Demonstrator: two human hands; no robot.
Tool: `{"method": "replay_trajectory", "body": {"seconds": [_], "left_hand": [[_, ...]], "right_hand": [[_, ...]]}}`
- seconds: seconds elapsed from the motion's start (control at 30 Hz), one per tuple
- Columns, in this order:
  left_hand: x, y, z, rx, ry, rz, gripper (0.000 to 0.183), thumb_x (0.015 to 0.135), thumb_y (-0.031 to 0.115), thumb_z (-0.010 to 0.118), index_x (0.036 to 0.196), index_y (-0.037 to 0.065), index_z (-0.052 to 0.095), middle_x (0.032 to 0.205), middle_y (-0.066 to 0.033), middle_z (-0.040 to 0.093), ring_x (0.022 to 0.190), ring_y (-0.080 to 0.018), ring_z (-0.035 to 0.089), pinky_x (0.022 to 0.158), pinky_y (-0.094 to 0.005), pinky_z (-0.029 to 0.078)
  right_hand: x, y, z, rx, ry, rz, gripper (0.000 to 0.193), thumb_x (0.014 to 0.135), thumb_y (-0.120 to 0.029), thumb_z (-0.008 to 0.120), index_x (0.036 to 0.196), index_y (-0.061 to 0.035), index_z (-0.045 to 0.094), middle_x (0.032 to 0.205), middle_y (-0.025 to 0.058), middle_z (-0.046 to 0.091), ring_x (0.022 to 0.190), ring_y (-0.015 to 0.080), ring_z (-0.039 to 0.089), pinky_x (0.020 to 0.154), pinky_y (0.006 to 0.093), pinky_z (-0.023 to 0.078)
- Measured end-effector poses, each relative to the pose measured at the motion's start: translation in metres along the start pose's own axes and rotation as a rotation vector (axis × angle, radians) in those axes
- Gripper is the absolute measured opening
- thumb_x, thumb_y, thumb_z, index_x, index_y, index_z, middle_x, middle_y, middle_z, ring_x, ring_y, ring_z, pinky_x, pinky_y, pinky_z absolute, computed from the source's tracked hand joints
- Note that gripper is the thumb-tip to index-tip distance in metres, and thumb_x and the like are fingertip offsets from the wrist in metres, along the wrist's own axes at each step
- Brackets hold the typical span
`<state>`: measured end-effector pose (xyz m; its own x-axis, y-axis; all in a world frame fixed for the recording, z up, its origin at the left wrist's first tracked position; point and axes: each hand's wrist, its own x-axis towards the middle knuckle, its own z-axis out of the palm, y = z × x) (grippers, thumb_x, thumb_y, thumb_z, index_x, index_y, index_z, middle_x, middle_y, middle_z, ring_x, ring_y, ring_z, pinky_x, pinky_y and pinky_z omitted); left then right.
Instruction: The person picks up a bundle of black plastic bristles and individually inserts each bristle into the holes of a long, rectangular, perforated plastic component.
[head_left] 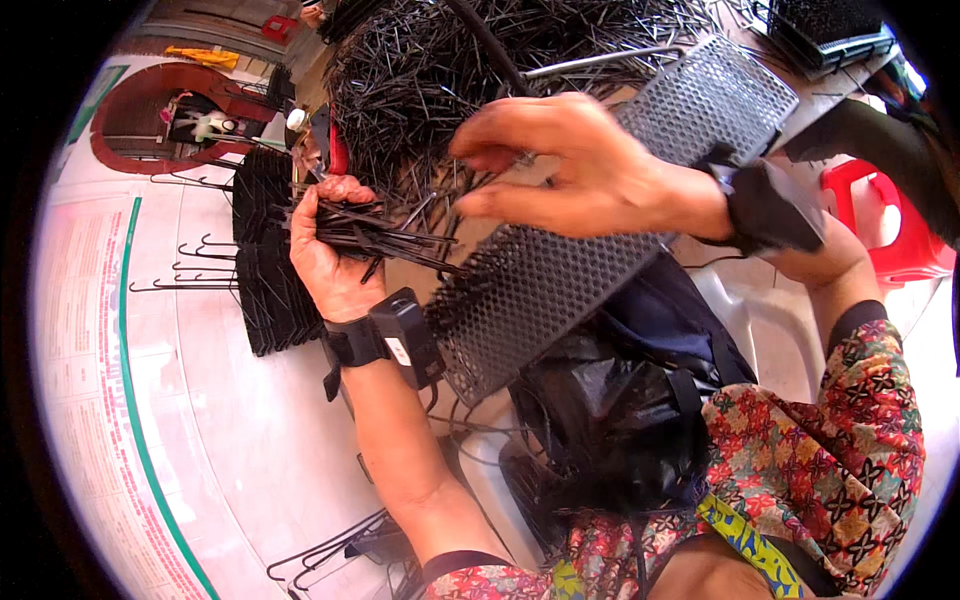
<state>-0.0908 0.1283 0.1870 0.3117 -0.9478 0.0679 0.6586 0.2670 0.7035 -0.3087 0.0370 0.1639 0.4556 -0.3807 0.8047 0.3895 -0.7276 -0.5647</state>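
My left hand is closed around a bundle of thin dark rods, whose ends stick out to the right. My right hand, somewhat blurred, is above a long black perforated plate with its thumb and fingers apart. I see nothing held in it. The plate slopes diagonally across my lap from lower left to upper right, and short dark pieces stand up from its holes near the left hand. Beyond both hands lies a large heap of similar loose dark rods.
Stacked black racks with hooked wires stand at the left. A red stool is at the right, and more black plates lie at the far right. A round reddish-brown rimmed object is at the far left. Black plastic covers my lap.
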Motion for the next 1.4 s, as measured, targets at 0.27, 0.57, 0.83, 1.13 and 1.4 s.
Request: {"method": "replay_trajectory", "body": {"seconds": [0.27, 0.57, 0.83, 1.13, 1.4], "left_hand": [[-0.058, -0.043, 0.013, 0.04, 0.156, 0.066, 0.014, 0.078, 0.013, 0.049, 0.072, 0.0, 0.048, 0.069, -0.008, 0.049, 0.067, -0.019, 0.048, 0.064, -0.0309, 0.043], [-0.102, -0.1, -0.051, -0.068, 0.207, 0.17, 0.013, 0.077, 0.011, 0.047, 0.073, -0.001, 0.047, 0.072, -0.0094, 0.049, 0.07, -0.0221, 0.048, 0.068, -0.0325, 0.042], [-0.118, -0.132, -0.075, -0.013, 0.328, 0.203, 0.015, 0.079, 0.012, 0.044, 0.075, -0.002, 0.046, 0.073, -0.0109, 0.05, 0.071, -0.0229, 0.049, 0.07, -0.0347, 0.042], [-0.147, -0.132, -0.066, 0.076, 0.376, 0.118, 0.011, 0.08, 0.009, 0.049, 0.088, 0.002, 0.046, 0.083, -0.008, 0.053, 0.079, -0.0207, 0.051, 0.064, -0.0332, 0.043], [-0.15, -0.163, -0.036, 0.226, 0.47, 0.061, 0.014, 0.077, 0.008, 0.053, 0.086, -0.002, 0.054, 0.086, -0.0097, 0.058, 0.077, -0.0174, 0.055, 0.07, -0.027, 0.045]], "right_hand": [[-0.019, -0.022, 0.031, 0.16, -0.694, 0.486, 0.051, 0.068, -0.034, 0.066, 0.094, 0.0081, 0.052, 0.077, 0.0142, 0.058, 0.071, 0.02, 0.056, 0.066, 0.0286, 0.046], [-0.109, -0.031, 0.066, 0.544, -0.499, 0.992, 0.024, 0.08, -0.018, 0.053, 0.076, 0.0059, 0.051, 0.06, 0.0081, 0.054, 0.052, 0.0136, 0.053, 0.046, 0.0251, 0.048], [-0.149, -0.014, 0.051, 0.319, -0.65, 0.96, 0.022, 0.08, -0.015, 0.05, 0.072, 0.0045, 0.053, 0.052, 0.0035, 0.049, 0.038, 0.0107, 0.044, 0.035, 0.0247, 0.036], [-0.153, -0.006, 0.013, 0.459, -0.276, 1.065, 0.021, 0.081, -0.012, 0.049, 0.067, 0.0037, 0.051, 0.05, 0.0031, 0.046, 0.039, 0.0079, 0.042, 0.034, 0.021, 0.033], [-0.153, 0.0, 0.077, -0.165, -0.526, 0.147, 0.013, 0.075, -0.01, 0.052, 0.075, 0.0032, 0.054, 0.053, 0.0189, 0.047, 0.043, 0.0282, 0.047, 0.044, 0.035, 0.041]]}}
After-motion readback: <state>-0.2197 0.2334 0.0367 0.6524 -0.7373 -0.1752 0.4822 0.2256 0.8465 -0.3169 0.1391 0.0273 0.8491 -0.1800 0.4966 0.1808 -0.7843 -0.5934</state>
